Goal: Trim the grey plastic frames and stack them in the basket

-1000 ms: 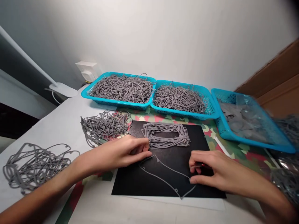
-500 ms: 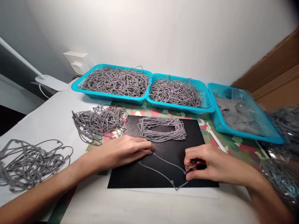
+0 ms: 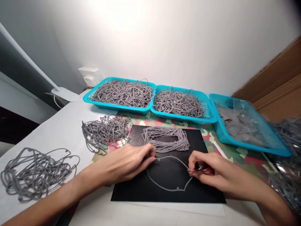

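Observation:
A thin grey rubber gasket (image 3: 178,189), a loop with small round tabs, is stretched between my two hands over a black mat (image 3: 131,194). Its left end is pinched between the closed thumb and fingers of my left hand (image 3: 133,161). Closed at the gasket's right corner, my right hand (image 3: 211,169) also holds a small red-and-black tool (image 3: 207,170); the fingers hide most of it, so its kind is unclear. Just beyond my hands, a stack of similar gaskets (image 3: 166,146) lies in a rough rectangle on the mat.
Two blue baskets (image 3: 119,108) (image 3: 183,118) heaped with grey gaskets stand along the wall. A third blue basket (image 3: 254,146) holds grey pieces and clear plastic. Loose gasket piles (image 3: 105,131) (image 3: 39,175) lie left. Plastic bags (image 3: 287,185) crowd the right edge.
The gasket between my hands has bowed out into a wider, rounder loop. My left hand has turned slightly. The whole scene sits lower in view as the camera has tilted up.

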`<state>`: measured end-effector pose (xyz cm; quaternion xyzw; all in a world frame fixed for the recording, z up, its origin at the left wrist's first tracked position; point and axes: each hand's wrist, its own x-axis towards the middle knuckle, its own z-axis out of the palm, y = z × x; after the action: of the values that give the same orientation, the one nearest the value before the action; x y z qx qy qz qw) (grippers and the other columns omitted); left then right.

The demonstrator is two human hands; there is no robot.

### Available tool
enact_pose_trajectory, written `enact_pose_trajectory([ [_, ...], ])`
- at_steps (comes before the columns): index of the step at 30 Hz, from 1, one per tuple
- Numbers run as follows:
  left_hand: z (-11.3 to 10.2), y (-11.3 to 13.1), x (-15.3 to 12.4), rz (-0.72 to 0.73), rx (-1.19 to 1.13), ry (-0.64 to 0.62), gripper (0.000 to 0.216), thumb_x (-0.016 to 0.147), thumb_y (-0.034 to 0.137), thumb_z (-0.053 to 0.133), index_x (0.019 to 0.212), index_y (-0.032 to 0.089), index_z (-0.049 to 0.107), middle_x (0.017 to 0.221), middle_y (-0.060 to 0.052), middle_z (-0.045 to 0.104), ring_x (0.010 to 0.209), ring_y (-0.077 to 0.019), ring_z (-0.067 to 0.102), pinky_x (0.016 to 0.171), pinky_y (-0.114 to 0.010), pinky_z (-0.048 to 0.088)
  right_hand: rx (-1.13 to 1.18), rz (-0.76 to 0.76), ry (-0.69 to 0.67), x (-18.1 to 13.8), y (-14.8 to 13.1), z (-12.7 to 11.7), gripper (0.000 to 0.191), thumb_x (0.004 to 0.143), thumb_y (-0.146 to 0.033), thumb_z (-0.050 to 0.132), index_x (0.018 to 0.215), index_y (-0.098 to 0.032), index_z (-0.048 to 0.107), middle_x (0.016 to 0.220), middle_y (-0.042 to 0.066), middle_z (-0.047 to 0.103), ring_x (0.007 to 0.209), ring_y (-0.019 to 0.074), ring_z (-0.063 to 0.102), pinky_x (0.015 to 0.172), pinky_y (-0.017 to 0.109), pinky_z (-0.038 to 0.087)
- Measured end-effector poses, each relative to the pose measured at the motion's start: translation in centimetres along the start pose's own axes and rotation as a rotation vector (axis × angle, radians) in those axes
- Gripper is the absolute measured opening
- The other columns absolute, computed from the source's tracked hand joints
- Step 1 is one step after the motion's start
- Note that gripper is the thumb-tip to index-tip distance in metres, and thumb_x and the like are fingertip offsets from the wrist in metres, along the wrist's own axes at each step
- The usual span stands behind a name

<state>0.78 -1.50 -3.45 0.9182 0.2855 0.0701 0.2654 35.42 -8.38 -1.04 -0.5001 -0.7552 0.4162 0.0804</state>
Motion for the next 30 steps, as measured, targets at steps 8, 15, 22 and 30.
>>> enact_pose_trajectory([
  [8,0.5,-0.9,-0.1,-0.061,-0.106,0.175,0.013,0.116,0.030,0.041,0.112,0.026,0.053,0.079,0.004,0.063,0.062,-0.0167,0.058,0.060,-0.029,0.041,0.201,-0.078,0.333,3.0,1.5,0.8,0.015,0.112,-0.038,0.064,0.111,-0.024,0.068,0.104,0.002,0.068,0.081,0.0156,0.057,0.072,0.026,0.051],
  [15,-0.3,-2.3,1.5,-0.178,-0.370,0.417,0.020,0.114,0.043,0.053,0.107,0.024,0.055,0.084,0.003,0.058,0.072,-0.0157,0.058,0.067,-0.027,0.048,0.345,-0.086,0.492,5.4,0.8,0.7,0.033,0.111,-0.054,0.064,0.106,-0.022,0.069,0.101,0.001,0.069,0.092,0.0171,0.065,0.083,0.027,0.055],
  [22,0.4,-4.2,3.8,-0.203,-0.363,0.494,0.026,0.111,0.050,0.053,0.109,0.024,0.052,0.085,0.003,0.057,0.072,-0.0164,0.057,0.066,-0.027,0.047,0.232,-0.153,0.609,9.5,2.5,-0.3,0.048,0.108,-0.063,0.063,0.087,-0.020,0.066,0.084,0.001,0.066,0.081,0.0196,0.064,0.075,0.030,0.054],
  [30,-2.9,-4.1,1.1,-0.316,-0.096,0.490,0.034,0.112,0.051,0.052,0.092,0.024,0.055,0.069,0.005,0.052,0.063,-0.0170,0.051,0.066,-0.030,0.036,0.016,-0.249,0.801,7.1,3.7,3.7,0.024,0.116,-0.044,0.054,0.111,-0.027,0.070,0.111,0.007,0.070,0.092,0.0209,0.077,0.080,0.029,0.066],
])
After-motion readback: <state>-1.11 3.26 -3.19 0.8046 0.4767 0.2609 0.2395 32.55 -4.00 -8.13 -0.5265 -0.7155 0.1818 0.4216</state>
